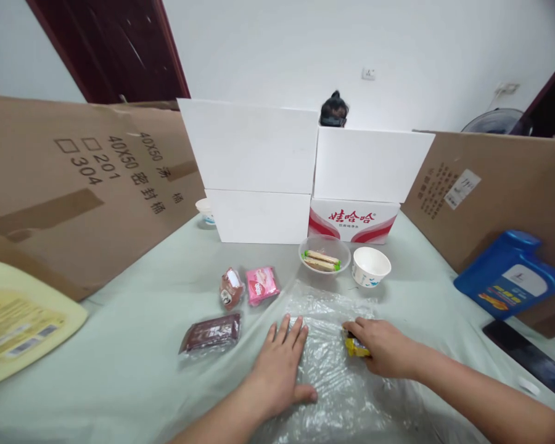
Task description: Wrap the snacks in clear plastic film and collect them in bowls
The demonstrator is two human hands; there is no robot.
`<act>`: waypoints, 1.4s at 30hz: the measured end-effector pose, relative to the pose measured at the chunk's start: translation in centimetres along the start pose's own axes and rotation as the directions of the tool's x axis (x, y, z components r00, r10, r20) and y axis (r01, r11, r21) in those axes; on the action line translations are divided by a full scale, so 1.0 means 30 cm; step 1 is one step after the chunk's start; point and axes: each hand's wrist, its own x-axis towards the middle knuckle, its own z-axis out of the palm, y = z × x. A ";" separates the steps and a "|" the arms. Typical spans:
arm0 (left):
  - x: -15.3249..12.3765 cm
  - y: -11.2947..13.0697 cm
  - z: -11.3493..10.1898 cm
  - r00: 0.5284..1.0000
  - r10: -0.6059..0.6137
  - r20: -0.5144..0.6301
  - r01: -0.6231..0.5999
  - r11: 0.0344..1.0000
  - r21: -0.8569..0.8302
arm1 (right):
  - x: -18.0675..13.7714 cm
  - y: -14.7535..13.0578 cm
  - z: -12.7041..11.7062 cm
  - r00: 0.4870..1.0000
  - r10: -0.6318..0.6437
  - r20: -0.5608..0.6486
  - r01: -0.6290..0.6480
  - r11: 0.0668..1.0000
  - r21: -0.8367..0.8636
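A clear plastic bag (pixel 326 345) lies spread flat on the cloth in front of me. My left hand (pixel 282 364) rests on its left edge, fingers spread and holding nothing. On the bag's right part, my right hand (pixel 382 345) is closed around a small yellow packet (pixel 356 346), mostly hidden by the fingers. To the left lie a dark brown wrapped packet (pixel 213 332), a brown packet with a white label (pixel 231 288) and a pink packet (pixel 262 285). Beyond the bag, a clear bowl (pixel 305 248) holds green-ended wrapped sticks (pixel 322 260) beside a white paper bowl (pixel 370 265).
White boxes (pixel 263 216) stand at the back, with a person's head (pixel 333 111) behind them. Cardboard panels (pixel 97 197) flank both sides. A blue bottle (pixel 509 274) and a phone (pixel 531 357) lie right; a yellow container (pixel 23 320) is left. Another paper bowl (pixel 204 211) sits back left.
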 end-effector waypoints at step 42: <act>0.127 -0.100 -0.021 0.955 0.012 -0.295 0.007 0.998 0.063 | 0.103 0.101 0.160 0.918 0.073 -0.390 -0.089 0.996 -0.022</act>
